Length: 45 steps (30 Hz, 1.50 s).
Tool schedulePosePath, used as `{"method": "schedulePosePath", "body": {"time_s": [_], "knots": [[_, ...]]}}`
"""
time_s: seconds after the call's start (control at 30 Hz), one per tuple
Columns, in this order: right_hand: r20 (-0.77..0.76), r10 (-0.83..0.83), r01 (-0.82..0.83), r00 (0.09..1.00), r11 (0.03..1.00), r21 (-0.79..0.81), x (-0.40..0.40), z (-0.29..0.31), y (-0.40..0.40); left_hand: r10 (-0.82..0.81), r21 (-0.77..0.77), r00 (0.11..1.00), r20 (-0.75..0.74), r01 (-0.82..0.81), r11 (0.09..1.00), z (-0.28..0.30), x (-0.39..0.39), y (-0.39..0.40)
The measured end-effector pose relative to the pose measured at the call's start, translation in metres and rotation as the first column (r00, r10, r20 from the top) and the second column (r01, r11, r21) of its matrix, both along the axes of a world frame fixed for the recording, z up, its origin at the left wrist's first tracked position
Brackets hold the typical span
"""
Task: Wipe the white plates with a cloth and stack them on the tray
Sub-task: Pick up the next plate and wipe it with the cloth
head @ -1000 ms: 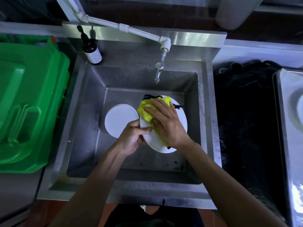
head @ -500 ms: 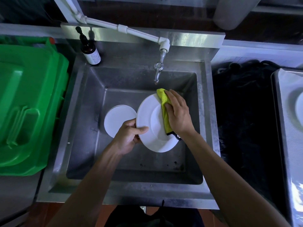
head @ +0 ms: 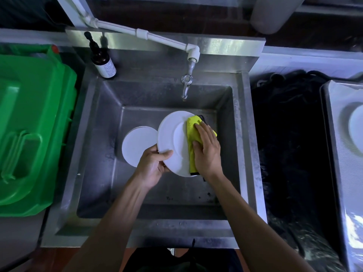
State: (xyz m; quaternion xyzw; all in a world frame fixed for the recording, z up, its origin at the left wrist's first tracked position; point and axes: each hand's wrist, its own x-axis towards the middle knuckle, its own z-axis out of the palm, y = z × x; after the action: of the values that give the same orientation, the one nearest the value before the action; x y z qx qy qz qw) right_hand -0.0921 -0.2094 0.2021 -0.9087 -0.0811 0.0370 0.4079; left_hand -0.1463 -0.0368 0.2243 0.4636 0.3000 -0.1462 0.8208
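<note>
Over the steel sink [head: 94,134] I hold a white plate [head: 170,140] tilted toward me. My left hand [head: 153,165] grips its lower left rim, thumb on the face. My right hand [head: 206,150] lies on a yellow cloth [head: 191,138], pressing it against the plate's right side with fingers nearly straight. A stack of white plates [head: 137,145] rests on the sink floor to the left, partly behind the held plate. On the far right, a steel tray [head: 337,154] carries another white plate [head: 356,130], cut off by the frame edge.
A tap [head: 186,85] hangs above the plate from a white pipe. A dark pump bottle [head: 103,61] stands at the sink's back left corner. A green plastic bin [head: 29,124] fills the left side. A dark gap with black material [head: 286,144] separates sink and tray.
My right hand slid the cloth from the plate's middle to its right side, uncovering most of the face. The plate turned slightly in my left hand.
</note>
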Motion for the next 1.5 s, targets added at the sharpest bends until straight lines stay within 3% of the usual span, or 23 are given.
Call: {"method": "schedulePosePath", "body": {"time_s": [0.43, 0.7, 0.97, 1.13, 1.5], "knots": [[0.043, 0.008, -0.011, 0.999, 0.997, 0.071, -0.037, 0.022, 0.037, 0.152, -0.071, 0.988, -0.036, -0.154, 0.985, 0.003, 0.011, -0.007], [0.126, 0.047, -0.049, 0.991, 0.999, 0.01, -0.065, 0.01, 0.04, 0.276, -0.15, 0.953, -0.126, -0.293, 0.944, 0.004, 0.014, -0.002], [-0.047, -0.065, 0.068, 0.997, 0.996, 0.054, -0.056, 0.004, 0.027, 0.275, -0.255, 0.957, -0.086, -0.288, 0.923, -0.003, 0.003, 0.024], [-0.164, -0.113, 0.128, 0.98, 0.989, 0.08, -0.034, 0.009, 0.017, 0.15, -0.27, 0.988, -0.034, -0.153, 0.951, -0.005, 0.0, 0.047], [-0.139, -0.113, 0.115, 0.984, 0.993, 0.004, -0.003, 0.019, 0.014, -0.157, -0.126, 0.987, 0.031, 0.159, 0.979, -0.005, 0.002, 0.08]]}}
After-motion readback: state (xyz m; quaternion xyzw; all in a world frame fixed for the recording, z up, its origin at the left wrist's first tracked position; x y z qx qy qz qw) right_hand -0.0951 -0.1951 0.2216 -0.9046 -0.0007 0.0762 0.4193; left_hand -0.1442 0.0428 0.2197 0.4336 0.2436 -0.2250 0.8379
